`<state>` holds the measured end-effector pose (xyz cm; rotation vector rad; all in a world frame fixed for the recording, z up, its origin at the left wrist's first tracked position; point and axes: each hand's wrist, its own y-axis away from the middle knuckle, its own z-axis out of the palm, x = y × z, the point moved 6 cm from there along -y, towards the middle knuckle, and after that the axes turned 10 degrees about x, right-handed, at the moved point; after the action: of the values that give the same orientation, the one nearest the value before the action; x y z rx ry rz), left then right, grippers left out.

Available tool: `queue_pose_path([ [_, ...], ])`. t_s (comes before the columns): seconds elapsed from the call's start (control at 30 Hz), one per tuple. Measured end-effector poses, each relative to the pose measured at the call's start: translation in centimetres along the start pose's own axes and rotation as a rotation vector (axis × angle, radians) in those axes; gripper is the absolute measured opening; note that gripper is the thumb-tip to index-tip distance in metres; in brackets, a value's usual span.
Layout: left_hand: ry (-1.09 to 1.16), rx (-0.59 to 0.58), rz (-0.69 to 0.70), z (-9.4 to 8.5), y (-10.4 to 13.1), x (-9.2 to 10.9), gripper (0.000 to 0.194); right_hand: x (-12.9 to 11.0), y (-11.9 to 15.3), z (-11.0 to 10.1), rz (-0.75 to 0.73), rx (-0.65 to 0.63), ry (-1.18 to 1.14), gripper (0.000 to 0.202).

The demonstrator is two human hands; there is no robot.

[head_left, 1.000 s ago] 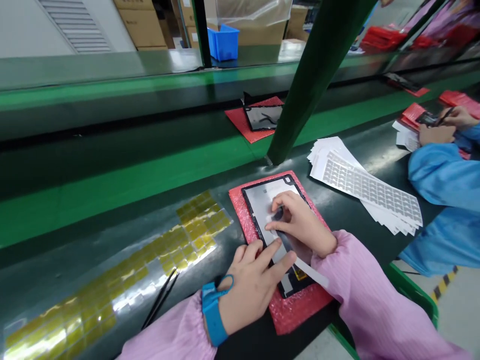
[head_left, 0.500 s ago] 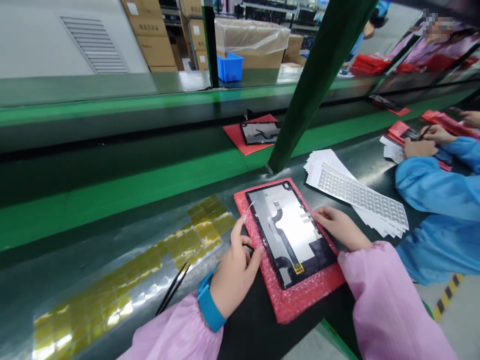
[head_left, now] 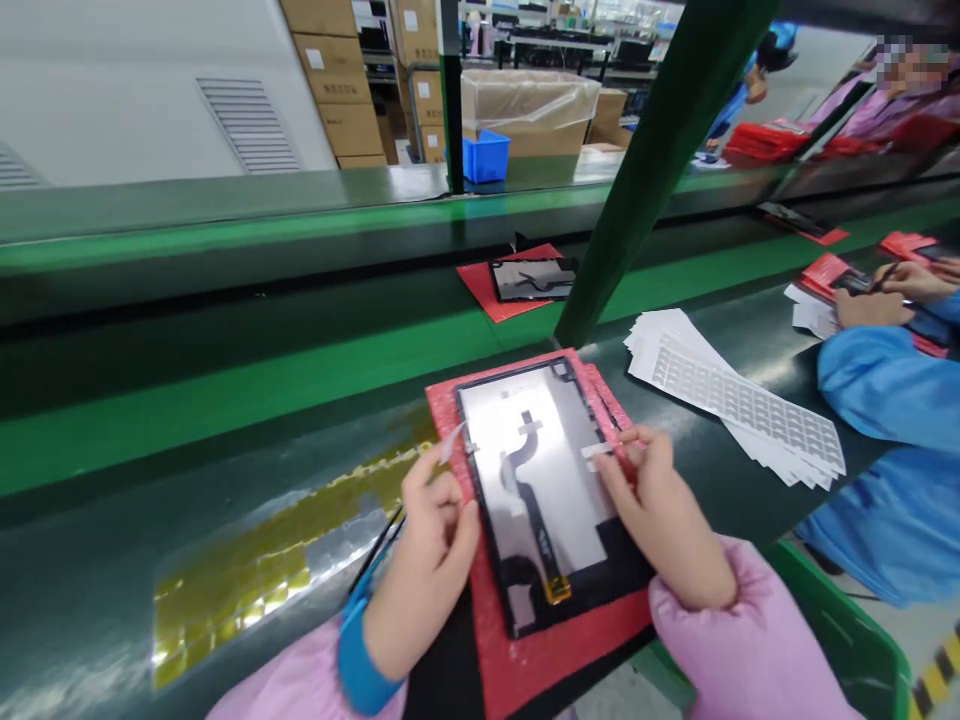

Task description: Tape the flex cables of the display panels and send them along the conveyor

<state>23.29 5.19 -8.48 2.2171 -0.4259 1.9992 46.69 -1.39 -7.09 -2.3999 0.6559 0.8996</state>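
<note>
A tablet screen panel (head_left: 562, 510), silver-backed with a dark flex cable (head_left: 534, 505), lies on a red bubble-wrap sheet (head_left: 499, 665). At its left edge, my left hand (head_left: 435, 550) pinches a small translucent strip (head_left: 452, 440) between thumb-side fingertips. My right hand (head_left: 660, 510) is closed at the panel's right edge, its thumb at a white tab (head_left: 596, 453); what is between the fingers cannot be made out. Beside my left wrist, black tweezers (head_left: 379, 548) lie partly hidden. Sheets of yellow film labels (head_left: 247, 590) lie to the left.
White sticker sheets (head_left: 742, 400) are fanned out at right, near a co-worker's blue sleeve (head_left: 892, 380). Another panel (head_left: 532, 279) rests on red wrap across the green strip. A slanted green post (head_left: 645, 170) rises behind my work. A green bin (head_left: 847, 640) stands below right.
The panel and its top red sheet have shifted left, showing more red wrap beneath at the right. My right hand has moved in over the panel's edge. The view has shifted too.
</note>
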Motion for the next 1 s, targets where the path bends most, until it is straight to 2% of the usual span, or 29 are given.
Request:
queue_pose_path([
  [0.1, -0.086, 0.101, -0.026, -5.8, 2.0, 0.1, 0.056, -2.8, 2.6, 3.9, -0.04, -0.101, -0.173, 0.017],
  [0.17, -0.112, 0.156, -0.027, -9.0, 3.1, -0.4, 0.055, -4.0, 4.3, 6.9, -0.039, -0.177, -0.193, 0.009],
  [0.23, -0.108, 0.16, -0.099, -10.7, 3.9, -1.5, 0.052, -4.3, 5.8, 9.3, -0.022, -0.261, -0.151, 0.004],
  [0.27, -0.089, 0.148, -0.155, -10.9, 4.3, -2.1, 0.05, -4.4, 6.4, 10.0, -0.028, -0.281, -0.127, 0.004],
  [0.33, 0.009, 0.094, -0.26, -9.8, 5.0, -3.2, 0.047, -4.6, 7.0, 9.8, -0.089, -0.226, -0.12, 0.006],
  [0.4, 0.173, 0.0, -0.319, -7.2, 5.6, -3.7, 0.052, -4.9, 7.0, 8.4, -0.176, -0.141, -0.195, 0.014],
  [0.43, 0.26, -0.062, -0.33, -5.5, 5.7, -3.6, 0.055, -5.1, 6.9, 7.7, -0.197, -0.144, -0.266, 0.021],
  [0.5, 0.389, -0.204, -0.337, -2.2, 6.0, -3.1, 0.06, -5.4, 6.5, 6.8, -0.142, -0.281, -0.462, 0.035],
  [0.57, 0.439, -0.323, -0.338, 0.5, 6.1, -2.2, 0.062, -5.4, 5.9, 6.3, 0.004, -0.447, -0.661, 0.035],
  [0.6, 0.444, -0.367, -0.349, 1.5, 6.1, -1.9, 0.063, -5.4, 5.3, 5.9, 0.073, -0.484, -0.727, 0.033],
  [0.67, 0.438, -0.434, -0.405, 2.9, 6.1, -1.5, 0.066, -4.7, 3.7, 4.8, 0.149, -0.44, -0.757, 0.036],
  [0.77, 0.372, -0.498, -0.46, 4.0, 5.5, -1.7, 0.062, -2.4, 0.3, 2.8, 0.126, -0.253, -0.607, 0.036],
  [0.83, 0.193, -0.511, -0.34, 4.3, 4.5, -1.6, 0.051, -0.5, -1.8, 2.4, 0.078, -0.214, -0.459, 0.034],
  [0.93, -0.223, -0.483, 0.026, 4.7, 2.5, -0.5, 0.04, 1.8, -3.5, 3.6, -0.021, -0.289, -0.266, 0.028],
  [1.0, -0.474, -0.457, 0.212, 5.1, 1.5, 0.2, 0.04, 2.7, -3.7, 4.5, -0.074, -0.337, -0.185, 0.021],
])
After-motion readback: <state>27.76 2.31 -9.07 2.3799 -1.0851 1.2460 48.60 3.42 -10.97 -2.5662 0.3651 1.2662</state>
